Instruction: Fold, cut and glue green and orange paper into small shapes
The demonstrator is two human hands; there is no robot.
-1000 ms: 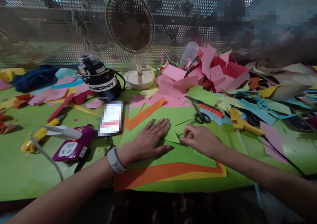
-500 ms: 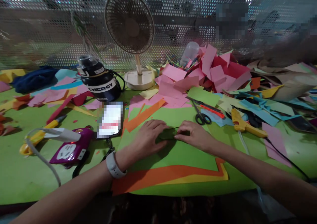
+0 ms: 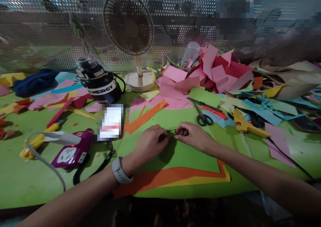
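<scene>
My left hand (image 3: 152, 142), with a pale watch on its wrist, is closed in a pinch over a green paper sheet (image 3: 195, 156). Facing it, my right hand (image 3: 192, 136) pinches from the other side, fingertips almost meeting the left ones. Between them shows a thin dark edge of a small green paper piece (image 3: 171, 130); most of it is hidden by the fingers. Under the green sheet lie an orange sheet (image 3: 150, 182) and a yellow sheet (image 3: 200, 181). Black-handled scissors (image 3: 204, 119) rest just beyond my right hand, beside a red-and-black pen-like tool (image 3: 213, 111).
A yellow glue gun (image 3: 250, 126) lies at right. Pink paper scraps (image 3: 180, 83) are heaped behind. At left are a phone (image 3: 110, 123), a purple power socket (image 3: 72, 150) with a white plug and cable, and a black bottle (image 3: 100, 86). A fan (image 3: 139, 81) stands at the back.
My left fingers have curled from lying flat into a pinch, and both hands have drawn closer. Less of the dark green piece between them shows. The view has shifted slightly.
</scene>
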